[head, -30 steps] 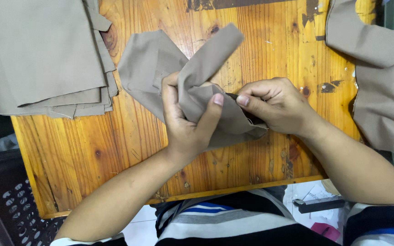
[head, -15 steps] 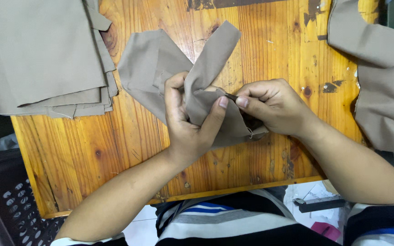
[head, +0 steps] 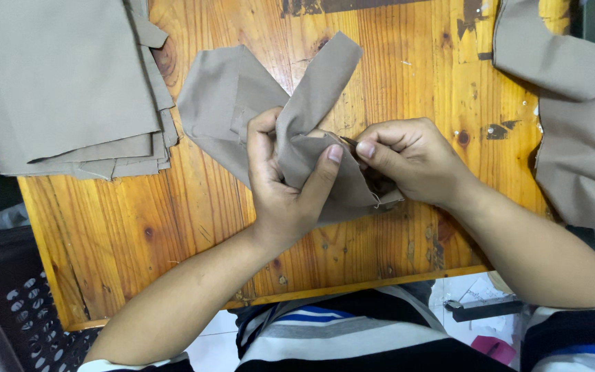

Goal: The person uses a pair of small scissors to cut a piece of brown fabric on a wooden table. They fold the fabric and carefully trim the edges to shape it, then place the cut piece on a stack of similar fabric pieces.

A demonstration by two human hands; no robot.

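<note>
Between the hands, the left hand (head: 280, 186) grips folded cloth (head: 242, 103); the right hand (head: 408, 158) pinches, perhaps, a small snipper against its edge.

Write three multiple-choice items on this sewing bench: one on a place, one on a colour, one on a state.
1. Where does the stack of cut cloth lie?
A. the table's far left
B. the person's lap
C. under the right hand

2. What colour is the cloth piece in the hands?
A. red
B. grey-brown
C. white

3. How does the left hand stand?
A. flat on the wood
B. off the table
C. closed on the cloth piece

Key: 1 A, it sits on the wooden table at the upper left; 2 B, a dull taupe; 3 C, thumb and fingers pinch a fold, while the right hand works beside it.
</note>
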